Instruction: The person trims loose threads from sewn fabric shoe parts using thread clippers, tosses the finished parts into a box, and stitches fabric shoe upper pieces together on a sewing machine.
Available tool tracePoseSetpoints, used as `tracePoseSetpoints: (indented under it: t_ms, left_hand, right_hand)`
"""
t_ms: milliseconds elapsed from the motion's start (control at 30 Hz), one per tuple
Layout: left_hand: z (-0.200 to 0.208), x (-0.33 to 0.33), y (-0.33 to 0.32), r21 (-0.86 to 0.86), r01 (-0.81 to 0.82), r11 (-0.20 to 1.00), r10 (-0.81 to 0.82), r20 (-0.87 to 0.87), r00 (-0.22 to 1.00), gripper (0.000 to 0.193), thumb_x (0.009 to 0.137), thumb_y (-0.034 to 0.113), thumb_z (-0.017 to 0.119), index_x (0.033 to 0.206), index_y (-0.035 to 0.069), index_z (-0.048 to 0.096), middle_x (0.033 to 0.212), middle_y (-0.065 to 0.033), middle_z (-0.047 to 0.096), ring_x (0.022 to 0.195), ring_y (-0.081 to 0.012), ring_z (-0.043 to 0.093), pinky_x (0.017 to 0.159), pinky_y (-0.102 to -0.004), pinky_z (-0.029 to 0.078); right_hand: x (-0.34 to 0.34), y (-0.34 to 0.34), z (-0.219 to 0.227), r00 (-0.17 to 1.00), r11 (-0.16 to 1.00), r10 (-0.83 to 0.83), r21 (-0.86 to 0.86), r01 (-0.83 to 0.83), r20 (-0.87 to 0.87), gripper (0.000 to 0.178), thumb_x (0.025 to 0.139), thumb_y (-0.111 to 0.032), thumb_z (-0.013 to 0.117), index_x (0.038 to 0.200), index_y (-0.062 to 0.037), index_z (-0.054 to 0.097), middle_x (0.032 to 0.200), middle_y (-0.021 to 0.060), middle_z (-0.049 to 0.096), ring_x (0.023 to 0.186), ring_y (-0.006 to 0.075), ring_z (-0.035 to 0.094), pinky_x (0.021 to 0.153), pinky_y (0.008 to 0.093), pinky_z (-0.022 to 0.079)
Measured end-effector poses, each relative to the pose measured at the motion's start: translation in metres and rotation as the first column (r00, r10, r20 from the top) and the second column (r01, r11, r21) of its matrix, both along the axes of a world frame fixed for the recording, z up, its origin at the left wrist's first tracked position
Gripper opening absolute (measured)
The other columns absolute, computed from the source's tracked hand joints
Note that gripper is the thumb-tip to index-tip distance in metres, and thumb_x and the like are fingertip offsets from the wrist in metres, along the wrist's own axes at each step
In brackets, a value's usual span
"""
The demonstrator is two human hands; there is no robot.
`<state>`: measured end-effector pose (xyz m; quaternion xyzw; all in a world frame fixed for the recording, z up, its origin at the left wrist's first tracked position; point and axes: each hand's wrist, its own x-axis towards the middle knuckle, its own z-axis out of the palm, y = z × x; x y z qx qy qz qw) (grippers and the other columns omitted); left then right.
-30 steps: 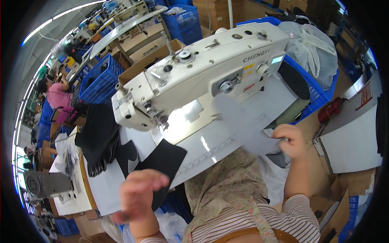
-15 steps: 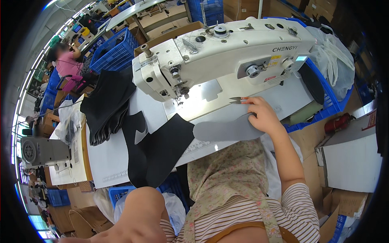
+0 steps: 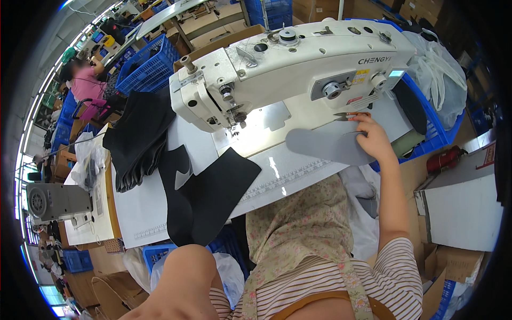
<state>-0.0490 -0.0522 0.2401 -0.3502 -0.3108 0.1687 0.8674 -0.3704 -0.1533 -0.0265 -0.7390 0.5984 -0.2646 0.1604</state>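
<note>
My right hand [image 3: 373, 140] is closed, right of the needle area, on small scissors [image 3: 344, 116] whose dark blades point left. The same hand grips the right end of a flat, rounded grey material piece [image 3: 325, 145], which lies over the machine's bed and table edge. My left arm [image 3: 184, 266] bends at the lower edge, and its hand is out of the picture. A white sewing machine [image 3: 288, 69] stands in front of me. Black cut pieces [image 3: 213, 192] with a grey underside lie on the table at left, beside a stack of black pieces [image 3: 140, 141].
A blue crate [image 3: 442, 136] with plastic bags [image 3: 434, 74] stands at the right, near a red fire extinguisher [image 3: 445, 159]. Another machine [image 3: 58, 200] is at far left. A person in pink [image 3: 88, 85] sits beyond, by a blue crate [image 3: 146, 66].
My right hand has moved right and slightly up with the scissors and grey piece, drawing that piece away from the black ones. My left arm has shifted slightly at the lower edge.
</note>
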Motion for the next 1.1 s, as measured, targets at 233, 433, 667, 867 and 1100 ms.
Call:
tracePoseSetpoints:
  t_ms: [233,433,667,867,1100]
  left_hand:
    - [-0.052,0.002,0.019,0.138,0.388,0.911,-0.410,0.393,0.823,0.020,0.083,-0.003,0.058,0.100,0.006,0.052,0.104,-0.0090,0.058,0.098,-0.0230,0.061,0.076,-0.0312,0.053]
    - [-0.061,0.020,0.021,0.543,0.468,0.698,-0.695,0.672,0.257,0.029,0.082,0.003,0.064,0.106,0.007,0.050,0.105,-0.0108,0.057,0.100,-0.0238,0.061,0.079,-0.0357,0.052]
    - [-0.157,0.075,-0.013,0.137,-0.958,0.252,-0.712,0.697,-0.088,0.024,0.073,0.007,0.065,0.097,0.004,0.062,0.104,-0.0118,0.063,0.100,-0.0328,0.059,0.084,-0.0417,0.046]
    - [-0.225,0.111,-0.032,-0.366,-0.918,0.150,-0.696,0.621,-0.361,0.054,0.078,0.022,0.066,0.129,0.009,0.052,0.138,-0.0139,0.045,0.127,-0.0345,0.040,0.104,-0.0450,0.036]
    - [-0.244,0.117,-0.040,-0.437,-0.890,-0.129,-0.721,0.658,-0.219,0.057,0.080,0.032,0.064,0.130,0.009,0.051,0.135,-0.0143,0.047,0.123,-0.0355,0.044,0.098,-0.0452,0.040]
  right_hand:
    - [0.006,0.017,0.021,0.995,0.989,0.079,-0.130,-0.070,0.061,0.007,0.068,-0.004,0.054,0.072,0.0011,0.056,0.109,0.0132,0.063,0.092,0.0336,0.060,0.079,0.0373,0.048]
    - [0.034,0.036,0.058,0.974,0.956,0.225,-0.198,-0.216,0.025,0.021,0.066,0.000,0.054,0.084,-0.0027,0.066,0.096,0.0104,0.066,0.084,0.0305,0.062,0.074,0.0366,0.049]
    - [0.067,0.045,0.087,0.990,0.854,0.080,-0.505,-0.127,-0.114,0.022,0.065,0.000,0.059,0.086,-0.0025,0.068,0.095,0.0082,0.066,0.084,0.0258,0.062,0.074,0.0373,0.048]
    - [0.084,0.036,0.044,0.929,0.822,0.188,-0.466,-0.327,-0.319,0.025,0.066,-0.001,0.061,0.089,-0.0033,0.068,0.100,0.0061,0.066,0.089,0.0212,0.058,0.077,0.0338,0.044]
    - [0.098,0.031,0.046,0.853,0.908,0.397,0.005,-0.420,-0.338,0.036,0.067,-0.011,0.065,0.102,-0.0023,0.066,0.113,0.0103,0.061,0.105,0.0253,0.053,0.088,0.0381,0.041]
